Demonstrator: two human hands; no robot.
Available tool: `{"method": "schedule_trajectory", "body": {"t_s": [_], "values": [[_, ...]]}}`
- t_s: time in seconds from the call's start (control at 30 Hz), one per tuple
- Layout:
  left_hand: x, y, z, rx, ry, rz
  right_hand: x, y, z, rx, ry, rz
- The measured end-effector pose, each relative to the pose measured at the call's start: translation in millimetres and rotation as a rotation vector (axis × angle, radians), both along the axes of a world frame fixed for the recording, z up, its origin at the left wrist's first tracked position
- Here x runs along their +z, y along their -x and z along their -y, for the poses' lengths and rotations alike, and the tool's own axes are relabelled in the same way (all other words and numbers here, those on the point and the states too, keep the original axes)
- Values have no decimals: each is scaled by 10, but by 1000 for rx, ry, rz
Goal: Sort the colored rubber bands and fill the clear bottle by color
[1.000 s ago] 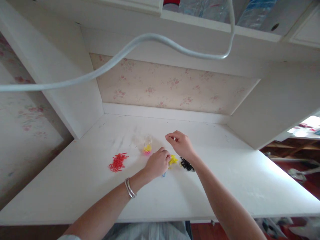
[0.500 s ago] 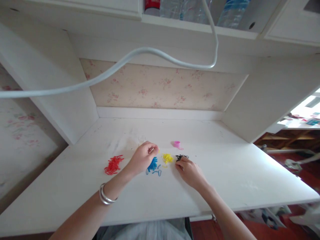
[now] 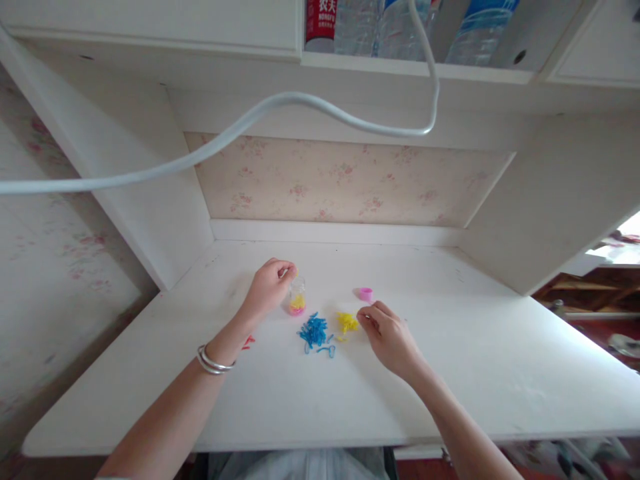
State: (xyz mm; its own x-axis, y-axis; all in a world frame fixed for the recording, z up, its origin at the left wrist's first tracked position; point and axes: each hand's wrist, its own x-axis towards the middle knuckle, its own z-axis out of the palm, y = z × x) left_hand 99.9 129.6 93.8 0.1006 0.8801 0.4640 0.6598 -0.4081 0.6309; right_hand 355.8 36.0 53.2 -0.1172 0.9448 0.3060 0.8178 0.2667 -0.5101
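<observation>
My left hand (image 3: 267, 288) hovers by the mouth of a small clear bottle (image 3: 297, 295) that holds yellow and pink bands; its fingers are pinched together on something too small to name. My right hand (image 3: 389, 333) rests on the white desk (image 3: 450, 373), fingers curled over the spot right of the yellow bands (image 3: 347, 323). A heap of blue bands (image 3: 314, 331) lies between my hands. Red bands (image 3: 248, 342) peek out from behind my left wrist. A pink cap (image 3: 365, 293) lies just beyond my right hand.
A white cable (image 3: 240, 127) hangs across the view above the desk. Water bottles (image 3: 360, 23) stand on the shelf overhead. White side panels close in the desk at left and right; a floral wall panel is at the back.
My left hand has moved from the blue bands up to the bottle's mouth. My right hand has stayed near the yellow bands and now covers the black bands seen earlier.
</observation>
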Motion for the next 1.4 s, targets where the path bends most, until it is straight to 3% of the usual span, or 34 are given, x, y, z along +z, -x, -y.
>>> {"method": "schedule_trajectory", "body": {"t_s": [0.13, 0.3, 0.63, 0.83, 0.93, 1.03, 1.13, 1.3, 1.4], "values": [[-31, -30, 1, -13, 31, -39, 171, 172, -166, 58, -54, -213], [-42, -13, 32, 17, 53, -38, 356, 464, -457, 150, -95, -300], [-76, 122, 483, 91, -9, 114, 505, 857, -898, 348, -95, -141], [-176, 206, 636, 104, 12, 159, 519, 887, -966, 375, -82, -75], [-185, 190, 678, 81, 38, 134, 530, 845, -948, 314, -116, -91], [-209, 96, 739, -3, 88, 64, 484, 703, -905, 204, -117, -78], [-289, -87, 791, -118, 139, -66, 340, 446, -837, 137, -11, 26], [-508, -482, 762, -234, 213, -380, 4, -29, -696, 118, 251, 333], [-614, -687, 716, -303, 217, -531, -135, -171, -629, 132, 342, 428]]}}
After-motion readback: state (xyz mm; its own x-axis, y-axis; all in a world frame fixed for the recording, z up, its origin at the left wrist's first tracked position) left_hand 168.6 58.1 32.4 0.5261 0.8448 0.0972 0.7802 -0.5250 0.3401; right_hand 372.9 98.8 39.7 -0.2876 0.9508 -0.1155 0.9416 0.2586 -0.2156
